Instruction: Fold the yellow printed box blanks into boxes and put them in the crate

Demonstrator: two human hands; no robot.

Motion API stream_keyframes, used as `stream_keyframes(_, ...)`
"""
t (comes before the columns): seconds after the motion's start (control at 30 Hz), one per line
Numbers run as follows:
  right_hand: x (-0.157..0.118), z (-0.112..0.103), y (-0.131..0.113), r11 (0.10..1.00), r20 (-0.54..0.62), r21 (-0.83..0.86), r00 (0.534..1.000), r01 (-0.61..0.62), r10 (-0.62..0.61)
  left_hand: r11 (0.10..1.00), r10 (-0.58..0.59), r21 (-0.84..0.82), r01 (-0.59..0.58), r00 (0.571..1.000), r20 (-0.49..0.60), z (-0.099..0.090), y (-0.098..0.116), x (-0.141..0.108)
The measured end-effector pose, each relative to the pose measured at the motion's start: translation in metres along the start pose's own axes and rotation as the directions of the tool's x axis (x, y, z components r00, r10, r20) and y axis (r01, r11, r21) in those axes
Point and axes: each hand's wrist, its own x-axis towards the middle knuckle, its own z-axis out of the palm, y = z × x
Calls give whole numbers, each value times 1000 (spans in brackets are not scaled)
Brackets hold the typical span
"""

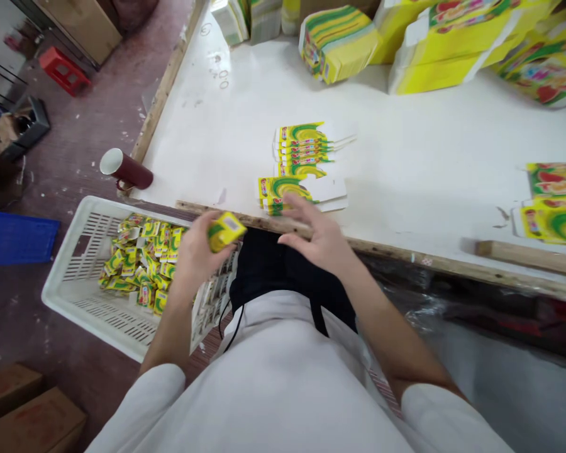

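My left hand is closed around a small yellow and green box, over the edge of a white plastic basket. Inside that basket lie many similar small boxes. My right hand is at the table's front edge with fingers apart, its fingertips close to a flat printed carton with white flaps; whether they touch it I cannot tell. Just behind it lies a fanned row of more flat cartons.
Stacks of flat yellow cartons stand along the back of the white table. More cartons lie at the right near a wooden block. A maroon mug is at the left corner. A red stool stands on the floor.
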Motion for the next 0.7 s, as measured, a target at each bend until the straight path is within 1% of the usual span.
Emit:
stream_keyframes(0.03,1,-9,5,994,-86,-105,996,-28,19,992,-82,82,92,990,-117,-8,-15,-4)
stream_keyframes(0.07,4,-17,11,971,-152,-231,988,-59,24,976,-125,148,159,968,-218,-14,-29,-7)
stream_keyframes(0.1,7,-23,18,933,-180,-348,983,-86,23,962,-150,180,206,947,-283,-18,-39,-9)
stream_keyframes(0.13,10,-26,24,891,-174,-443,985,-97,21,955,-158,190,227,933,-322,-19,-45,-11)
stream_keyframes(0.17,14,-27,30,851,-143,-517,989,-94,23,960,-149,179,215,935,-322,-18,-46,-11)
stream_keyframes(0.2,18,-25,35,816,-111,-571,993,-89,30,973,-128,150,176,950,-287,-14,-44,-11)
stream_keyframes(0.27,23,-18,42,768,-79,-635,996,-87,47,996,-51,62,62,986,-162,-2,-31,-9)
stream_keyframes(0.33,26,-11,44,743,-102,-660,993,-110,57,1000,18,-22,-20,998,-59,9,-13,-5)
stream_keyframes(0.37,27,-9,43,741,-114,-661,992,-119,58,998,37,-52,-38,999,-30,14,-5,-3)
stream_keyframes(0.43,28,-8,41,750,-116,-651,992,-117,54,994,47,-97,-49,999,-16,21,8,1)
stream_keyframes(0.53,29,-10,39,770,-91,-630,994,-99,53,982,72,-179,-67,997,20,27,22,4)
stream_keyframes(0.63,30,-10,41,779,-73,-619,995,-100,70,960,96,-270,-68,991,91,35,29,5)
stream_keyframes(0.7,29,-10,42,777,-90,-620,994,-106,64,948,77,-316,-37,990,117,41,31,4)
